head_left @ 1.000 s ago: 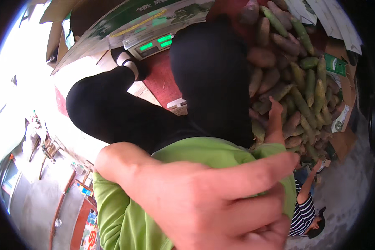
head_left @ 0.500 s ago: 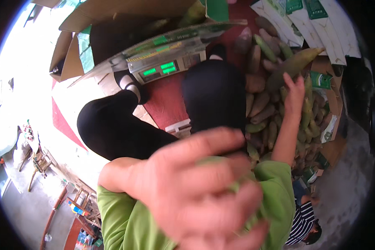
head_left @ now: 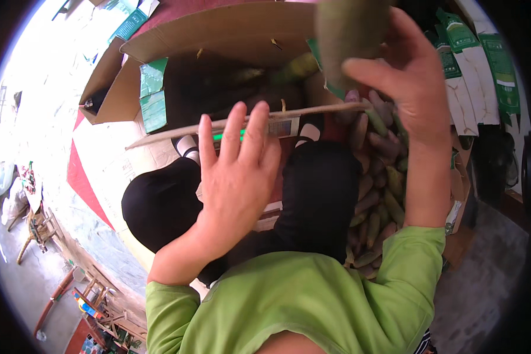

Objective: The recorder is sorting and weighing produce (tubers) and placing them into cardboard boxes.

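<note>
My right hand (head_left: 419, 88) is raised at the upper right, its thumb and fingers wrapped round a thick, long green-brown vegetable (head_left: 354, 41). The vegetable hangs close to the camera, above the right end of an open cardboard box (head_left: 236, 23). In the dark inside of the box lie several similar vegetables (head_left: 295, 68), partly in shadow. My left hand (head_left: 236, 171) is open, fingers spread, in front of the box's near flap (head_left: 318, 110); whether the fingertips touch it I cannot tell. Below my right forearm spreads a pile of the same vegetables (head_left: 383, 200).
A weighing scale with a green lit display (head_left: 230, 135) shows in part under the flap. My knees (head_left: 318, 200) are bent before the box. Flat white-and-green cartons (head_left: 466, 76) lie at the right. Wooden chair-like frames (head_left: 103, 301) stand at the lower left.
My right hand has lifted the large vegetable off the pile and brought it up toward the box. My left hand has moved away from the camera, forward to the flap.
</note>
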Tool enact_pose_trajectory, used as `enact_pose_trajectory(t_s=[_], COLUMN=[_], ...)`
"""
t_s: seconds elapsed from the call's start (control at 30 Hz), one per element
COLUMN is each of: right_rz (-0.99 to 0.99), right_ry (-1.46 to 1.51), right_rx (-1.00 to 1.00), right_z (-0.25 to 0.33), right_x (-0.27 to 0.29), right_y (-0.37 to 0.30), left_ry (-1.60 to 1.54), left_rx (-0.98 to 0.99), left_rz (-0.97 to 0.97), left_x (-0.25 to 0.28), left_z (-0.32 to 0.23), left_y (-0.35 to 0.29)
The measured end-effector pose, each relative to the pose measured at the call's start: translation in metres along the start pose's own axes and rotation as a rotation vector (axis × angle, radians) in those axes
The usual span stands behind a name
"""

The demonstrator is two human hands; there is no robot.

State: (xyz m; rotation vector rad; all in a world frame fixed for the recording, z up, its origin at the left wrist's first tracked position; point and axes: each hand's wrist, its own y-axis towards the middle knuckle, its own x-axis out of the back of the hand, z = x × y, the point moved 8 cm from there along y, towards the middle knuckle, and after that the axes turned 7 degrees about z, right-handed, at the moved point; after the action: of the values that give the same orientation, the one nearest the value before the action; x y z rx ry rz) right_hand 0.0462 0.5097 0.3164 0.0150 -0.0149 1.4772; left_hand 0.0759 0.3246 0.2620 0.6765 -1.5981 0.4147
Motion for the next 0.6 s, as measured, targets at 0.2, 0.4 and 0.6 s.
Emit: enact_pose_trajectory(t_s=[0.2, 0.4, 0.6], right_rz=[0.166, 0.256, 0.346], right_ry=[-0.592, -0.753, -0.961], right_rx=[0.149, 0.073, 0.045], right_z=[-0.027, -0.07, -0.079], right_x=[-0.038, -0.054, -0.077], right_y=[0.037, 0.051, 0.059], left_ry=[0.017, 0.006, 0.006], left_rx=[-0.062, -0.082, -0.108], left_rz=[-0.038, -0.032, -0.068], left_x=[0.004, 0.003, 0.002], left_z=[-0.005, -0.007, -0.005], left_y=[-0.007, -0.007, -0.008])
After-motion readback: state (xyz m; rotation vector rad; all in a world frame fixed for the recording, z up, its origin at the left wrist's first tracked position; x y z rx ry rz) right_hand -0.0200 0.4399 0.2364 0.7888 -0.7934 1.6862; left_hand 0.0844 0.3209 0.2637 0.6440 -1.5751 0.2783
